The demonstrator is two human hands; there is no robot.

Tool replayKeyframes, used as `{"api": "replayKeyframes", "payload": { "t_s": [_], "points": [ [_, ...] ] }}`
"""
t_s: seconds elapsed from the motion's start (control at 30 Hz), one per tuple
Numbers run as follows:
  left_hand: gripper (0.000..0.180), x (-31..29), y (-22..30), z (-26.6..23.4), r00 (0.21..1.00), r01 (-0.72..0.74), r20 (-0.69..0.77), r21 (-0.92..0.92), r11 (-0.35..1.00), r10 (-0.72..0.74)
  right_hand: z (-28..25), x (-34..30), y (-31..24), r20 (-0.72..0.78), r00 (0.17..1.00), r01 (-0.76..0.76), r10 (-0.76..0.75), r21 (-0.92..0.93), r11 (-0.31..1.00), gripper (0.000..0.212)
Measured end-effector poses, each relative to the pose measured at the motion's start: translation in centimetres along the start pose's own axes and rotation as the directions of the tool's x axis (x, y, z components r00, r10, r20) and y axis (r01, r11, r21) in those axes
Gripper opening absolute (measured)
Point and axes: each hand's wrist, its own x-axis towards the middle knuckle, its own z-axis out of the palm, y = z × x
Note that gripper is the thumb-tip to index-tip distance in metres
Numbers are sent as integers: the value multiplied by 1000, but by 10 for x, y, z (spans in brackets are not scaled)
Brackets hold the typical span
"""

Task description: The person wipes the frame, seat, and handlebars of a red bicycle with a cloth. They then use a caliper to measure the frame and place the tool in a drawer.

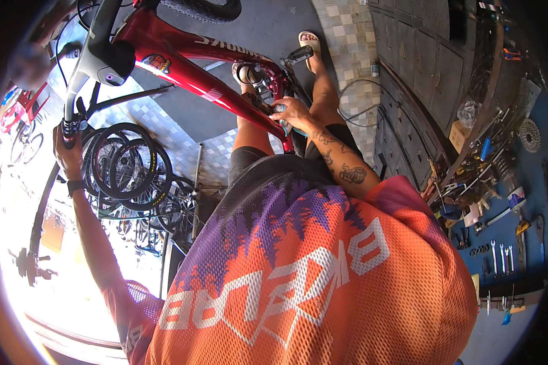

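A glossy red bicycle frame (207, 88) crosses the upper middle, in front of my legs. At the far left my left hand (69, 152) is closed around the end of the handlebar (82, 73), by its black grip (69, 139). My right hand (293, 114), with a tattooed forearm behind it, is at the near end of the frame. Its fingers are bent round a small pale blue-green, cloth-like thing (282, 109) pressed against the red tube; part of this is hidden by the hand. Just beyond are the crank area and a black pedal (300, 55).
Several bicycle wheels (128, 161) lean together at left, beyond my left arm. A tyre (210, 8) shows at the top edge. Dark wooden drawers (399, 115) stand at right, with a blue tool board (505, 261) holding wrenches. A thin black hose (362, 84) loops on the tiled floor.
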Motion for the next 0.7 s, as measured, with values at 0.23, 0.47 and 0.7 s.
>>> {"api": "replayKeyframes", "payload": {
  "t_s": [0.23,0.47,0.7],
  "points": [
    [53,-4,6,4,997,-57,-52,65,996,61,-10,0,-3,122,964,-235,235,-12,972,54],
    [49,-6,7,4,999,-38,-31,60,997,40,9,-6,-8,-21,994,-100,103,111,989,49],
    [48,-10,-2,7,1000,-29,-7,26,999,29,-14,6,2,-304,946,131,-113,39,991,47]
  ]
}}
